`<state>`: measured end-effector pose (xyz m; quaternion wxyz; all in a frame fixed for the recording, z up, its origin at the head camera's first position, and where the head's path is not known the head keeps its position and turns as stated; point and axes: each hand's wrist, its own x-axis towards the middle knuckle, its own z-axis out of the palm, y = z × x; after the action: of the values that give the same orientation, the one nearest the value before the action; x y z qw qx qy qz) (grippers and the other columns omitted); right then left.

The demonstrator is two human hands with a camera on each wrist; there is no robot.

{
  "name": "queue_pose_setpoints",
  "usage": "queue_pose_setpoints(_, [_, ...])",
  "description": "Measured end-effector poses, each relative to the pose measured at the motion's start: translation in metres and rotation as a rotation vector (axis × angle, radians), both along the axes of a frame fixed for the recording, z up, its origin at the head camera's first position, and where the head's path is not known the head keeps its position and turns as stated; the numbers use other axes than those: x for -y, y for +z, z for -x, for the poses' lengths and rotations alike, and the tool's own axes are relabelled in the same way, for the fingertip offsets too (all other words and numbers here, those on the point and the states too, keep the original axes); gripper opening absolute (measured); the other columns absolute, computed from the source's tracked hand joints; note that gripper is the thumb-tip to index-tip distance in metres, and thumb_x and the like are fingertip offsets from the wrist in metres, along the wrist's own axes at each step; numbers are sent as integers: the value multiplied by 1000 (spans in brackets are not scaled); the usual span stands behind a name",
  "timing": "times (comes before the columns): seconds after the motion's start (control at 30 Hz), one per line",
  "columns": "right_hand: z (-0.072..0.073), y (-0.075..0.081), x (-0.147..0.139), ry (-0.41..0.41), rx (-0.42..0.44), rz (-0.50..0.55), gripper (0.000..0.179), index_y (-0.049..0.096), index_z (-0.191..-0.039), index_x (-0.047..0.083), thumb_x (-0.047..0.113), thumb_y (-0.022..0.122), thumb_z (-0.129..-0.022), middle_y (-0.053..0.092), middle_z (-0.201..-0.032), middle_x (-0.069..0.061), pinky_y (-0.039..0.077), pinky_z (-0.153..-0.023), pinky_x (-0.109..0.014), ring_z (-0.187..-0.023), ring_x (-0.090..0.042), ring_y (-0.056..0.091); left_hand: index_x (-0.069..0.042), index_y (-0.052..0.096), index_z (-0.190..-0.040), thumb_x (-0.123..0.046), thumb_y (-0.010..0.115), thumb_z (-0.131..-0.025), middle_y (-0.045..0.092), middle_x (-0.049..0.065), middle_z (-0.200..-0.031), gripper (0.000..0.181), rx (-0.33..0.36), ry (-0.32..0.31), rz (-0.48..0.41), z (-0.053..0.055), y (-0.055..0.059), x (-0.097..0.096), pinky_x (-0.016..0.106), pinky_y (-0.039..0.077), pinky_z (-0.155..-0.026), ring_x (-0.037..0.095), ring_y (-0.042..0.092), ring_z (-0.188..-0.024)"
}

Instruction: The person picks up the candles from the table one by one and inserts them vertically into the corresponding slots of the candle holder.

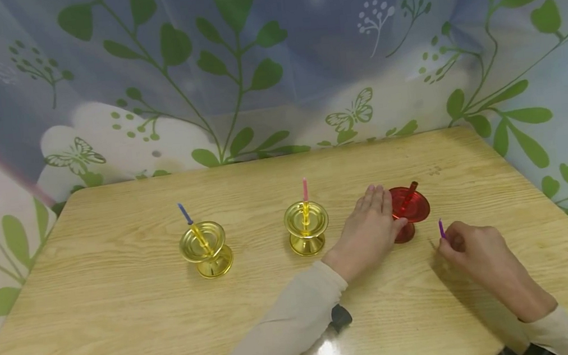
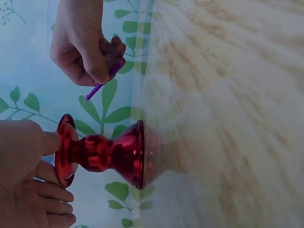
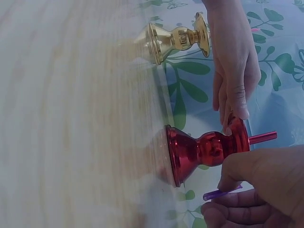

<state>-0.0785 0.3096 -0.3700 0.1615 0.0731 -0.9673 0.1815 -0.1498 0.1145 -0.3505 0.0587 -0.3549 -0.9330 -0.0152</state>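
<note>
A shiny red candle holder with an upright tube stands on the table's right side. My left hand is at its left edge and pinches the dish rim between thumb and fingers, as the left wrist view shows. To the right of that holder, my right hand pinches a thin purple candle between thumb and fingertips. The candle is tilted and apart from the red holder in the left wrist view. No candle shows in the red tube.
A gold candle holder with a pink candle stands left of my left hand. Farther left is another gold holder with a blue candle, leaning. Behind the wooden table hangs a leaf-patterned cloth.
</note>
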Motion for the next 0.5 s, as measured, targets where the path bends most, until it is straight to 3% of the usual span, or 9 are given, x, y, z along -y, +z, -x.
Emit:
queue_pose_setpoints(0.2, [1,2,1,-2,-9,17,10,61,-71,7,1,66,-77,59,-60,3,42,-45,-23,-55,-8,52,-1,32,-149,-45,25,-105,33,12,-154,63,19,10,23,0,1,-1,29,24,-116,25,25,-144])
queue_pose_setpoints(0.5, [2,2,2,17,-87,8,11,61,-70,8,0,66,-76,57,-58,6,40,-43,-23,-52,-3,46,-2,30,-150,-45,25,-105,31,11,-155,63,42,25,32,-1,1,-2,29,22,-116,24,23,-145])
